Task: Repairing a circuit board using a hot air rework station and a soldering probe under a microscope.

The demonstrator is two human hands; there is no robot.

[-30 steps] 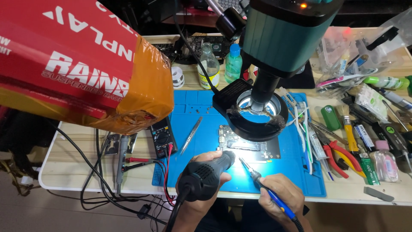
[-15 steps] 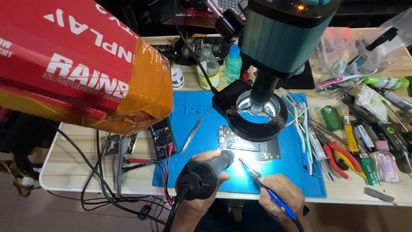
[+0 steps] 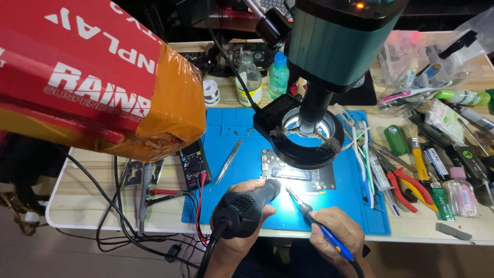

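The left hand (image 3: 242, 208) is wrapped tight around a black hot-air gun (image 3: 247, 206), its nozzle aimed toward one o'clock at the lit edge of the circuit board (image 3: 296, 172). The right hand (image 3: 337, 231) pinches a blue-handled soldering iron (image 3: 319, 224) like a pen, its tip reaching toward eleven o'clock and ending just beside the nozzle. The board lies on a blue work mat (image 3: 355, 206), partly under the ring light of a green microscope (image 3: 334, 46) at twelve o'clock. Tweezers (image 3: 228, 162) rest on the mat at ten o'clock from the hands, next to a black multimeter (image 3: 193, 164). Red-handled pliers (image 3: 406, 188) lie at three o'clock.
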